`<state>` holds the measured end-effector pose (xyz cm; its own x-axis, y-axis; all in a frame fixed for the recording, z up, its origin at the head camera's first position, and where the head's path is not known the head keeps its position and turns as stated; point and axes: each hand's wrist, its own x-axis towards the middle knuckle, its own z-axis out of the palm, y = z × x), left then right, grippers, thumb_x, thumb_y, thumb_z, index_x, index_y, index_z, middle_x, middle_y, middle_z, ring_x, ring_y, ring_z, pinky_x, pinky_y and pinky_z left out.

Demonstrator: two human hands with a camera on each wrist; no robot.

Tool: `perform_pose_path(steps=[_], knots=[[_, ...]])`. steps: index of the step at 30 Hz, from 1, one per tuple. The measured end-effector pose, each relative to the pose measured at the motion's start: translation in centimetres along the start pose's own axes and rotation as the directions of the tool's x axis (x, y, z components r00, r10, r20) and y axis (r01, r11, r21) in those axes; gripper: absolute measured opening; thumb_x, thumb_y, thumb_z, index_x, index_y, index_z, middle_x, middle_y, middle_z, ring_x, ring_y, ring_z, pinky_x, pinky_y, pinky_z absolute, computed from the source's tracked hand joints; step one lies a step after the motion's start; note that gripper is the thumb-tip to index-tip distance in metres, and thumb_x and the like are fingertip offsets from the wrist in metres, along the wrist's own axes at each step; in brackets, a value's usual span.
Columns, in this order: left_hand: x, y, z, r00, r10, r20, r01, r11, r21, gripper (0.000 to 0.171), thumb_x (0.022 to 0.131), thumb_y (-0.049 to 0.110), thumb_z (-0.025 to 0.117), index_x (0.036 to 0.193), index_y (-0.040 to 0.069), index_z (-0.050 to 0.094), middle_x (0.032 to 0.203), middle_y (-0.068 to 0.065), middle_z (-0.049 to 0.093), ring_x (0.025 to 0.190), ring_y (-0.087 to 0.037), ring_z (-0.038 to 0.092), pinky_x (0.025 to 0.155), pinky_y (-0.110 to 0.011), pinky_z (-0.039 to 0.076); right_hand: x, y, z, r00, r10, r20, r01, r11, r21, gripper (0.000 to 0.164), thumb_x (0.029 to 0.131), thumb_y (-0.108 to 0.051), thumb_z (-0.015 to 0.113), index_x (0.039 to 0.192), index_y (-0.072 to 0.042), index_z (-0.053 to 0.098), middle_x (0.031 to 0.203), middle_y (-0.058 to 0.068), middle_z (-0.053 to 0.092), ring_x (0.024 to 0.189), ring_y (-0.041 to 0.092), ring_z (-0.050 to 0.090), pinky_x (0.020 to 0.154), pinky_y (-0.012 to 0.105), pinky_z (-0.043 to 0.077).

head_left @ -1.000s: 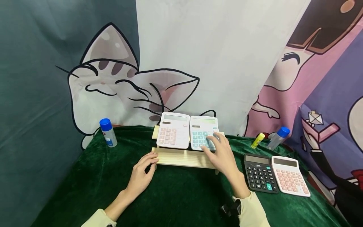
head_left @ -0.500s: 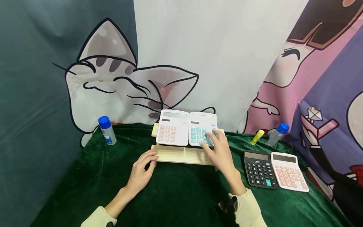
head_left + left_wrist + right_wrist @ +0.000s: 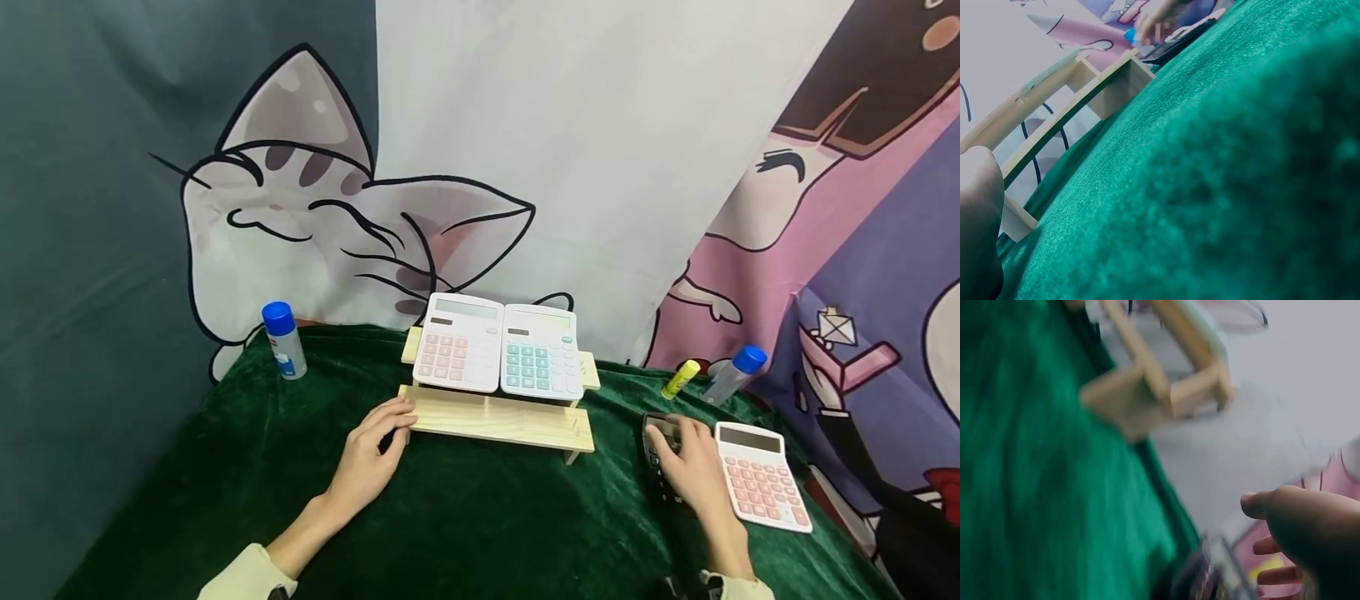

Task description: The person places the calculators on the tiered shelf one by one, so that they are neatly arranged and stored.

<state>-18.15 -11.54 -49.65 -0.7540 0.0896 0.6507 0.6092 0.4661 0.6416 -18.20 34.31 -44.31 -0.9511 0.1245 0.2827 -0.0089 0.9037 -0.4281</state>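
Note:
A two-tier wooden rack [image 3: 495, 419] stands on the green cloth. Side by side on its upper tier lean a white calculator with pink keys [image 3: 459, 343] and a white one with blue keys [image 3: 542, 352]. My left hand [image 3: 369, 454] holds the left end of the lower shelf, fingers over the top. Over the black calculator [image 3: 654, 457], at the right, is my right hand [image 3: 696, 467], covering much of it. In the right wrist view the thumb [image 3: 1272, 505] and fingers are spread apart, with the blurred calculator beneath.
Beside the black calculator lies another white calculator with pink keys [image 3: 763, 479]. Behind it are a yellow glue stick [image 3: 680, 379] and a blue-capped bottle [image 3: 735, 377]. Another blue-capped bottle [image 3: 285, 342] stands at the back left. A printed cloth backdrop [image 3: 600, 150] hangs behind.
My right hand has left the blue-keyed calculator on the rack and moved right to the black calculator. The left hand stays at the rack's left end.

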Motion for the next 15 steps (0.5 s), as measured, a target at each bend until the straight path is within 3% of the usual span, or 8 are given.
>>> perform_pose_path(steps=[5, 12, 15], knots=[[0.0, -0.1, -0.2, 1.000, -0.008, 0.010, 0.008, 1.000, 0.005, 0.019, 0.083, 0.000, 0.058, 0.097, 0.010, 0.066, 0.115, -0.005, 0.060, 0.119, -0.023, 0.048, 0.105, -0.016, 0.031, 0.0, 2.7, -0.9, 0.998, 0.041, 0.050, -0.037, 0.996, -0.085, 0.061, 0.085, -0.050, 0.050, 0.122, -0.002, 0.046, 0.119, 0.028, 0.042, 0.106, 0.047, 0.038, 0.080, 0.060, 0.032], [0.0, 0.0, -0.3, 0.999, -0.043, 0.022, 0.043, 0.999, 0.006, 0.020, 0.083, 0.002, 0.057, 0.098, 0.011, 0.066, 0.117, -0.002, 0.059, 0.121, -0.021, 0.047, 0.106, -0.015, 0.030, -0.2, 2.1, -1.0, 0.968, 0.107, 0.227, -0.053, 0.972, -0.230, 0.083, 0.079, -0.067, 0.043, 0.129, -0.002, 0.038, 0.126, 0.034, 0.033, 0.109, 0.054, 0.032, 0.084, 0.068, 0.029], [0.0, 0.0, -0.2, 0.999, -0.039, 0.030, 0.039, 0.999, 0.007, 0.020, 0.083, 0.002, 0.057, 0.098, 0.011, 0.066, 0.117, -0.002, 0.059, 0.121, -0.021, 0.047, 0.105, -0.015, 0.030, -0.7, 1.8, -0.7, 0.954, 0.150, 0.260, -0.074, 0.956, -0.283, 0.092, 0.075, -0.073, 0.041, 0.131, 0.000, 0.035, 0.127, 0.035, 0.030, 0.110, 0.056, 0.027, 0.086, 0.070, 0.026]])
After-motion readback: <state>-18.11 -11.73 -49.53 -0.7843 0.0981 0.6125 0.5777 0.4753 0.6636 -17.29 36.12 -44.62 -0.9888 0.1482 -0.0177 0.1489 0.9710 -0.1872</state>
